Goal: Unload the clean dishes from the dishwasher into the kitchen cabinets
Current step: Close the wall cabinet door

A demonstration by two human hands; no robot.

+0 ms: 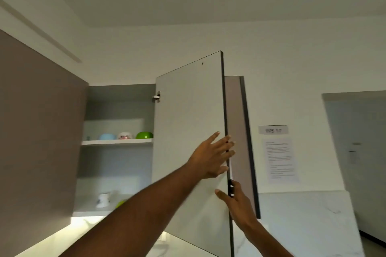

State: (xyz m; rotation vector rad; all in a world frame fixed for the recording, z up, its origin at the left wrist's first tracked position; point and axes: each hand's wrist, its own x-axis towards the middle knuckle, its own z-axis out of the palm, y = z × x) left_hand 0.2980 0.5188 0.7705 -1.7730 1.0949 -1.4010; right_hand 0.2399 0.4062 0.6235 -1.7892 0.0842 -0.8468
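I look up at an open wall cabinet [117, 98]. Its door [188, 121] stands swung out, the pale inner face towards me. My left hand [211, 156] lies on that face with its fingertips hooked over the door's free edge. Lower down, my right hand [237, 200] holds the same edge, thumb on the inner face and fingers behind it. Neither hand carries a dish. On the upper shelf [117, 142] sit a blue bowl [107, 136], a white patterned bowl [125, 135] and a green bowl [144, 135]. A white mug [103, 199] stands on the lower shelf. The dishwasher is out of view.
A second brown door [238, 131] stands ajar just behind the one I hold. A closed brown cabinet front [37, 131] fills the left. Paper notices [279, 158] hang on the white wall, a doorway [359, 152] opens at right, and a lit counter [83, 227] lies below.
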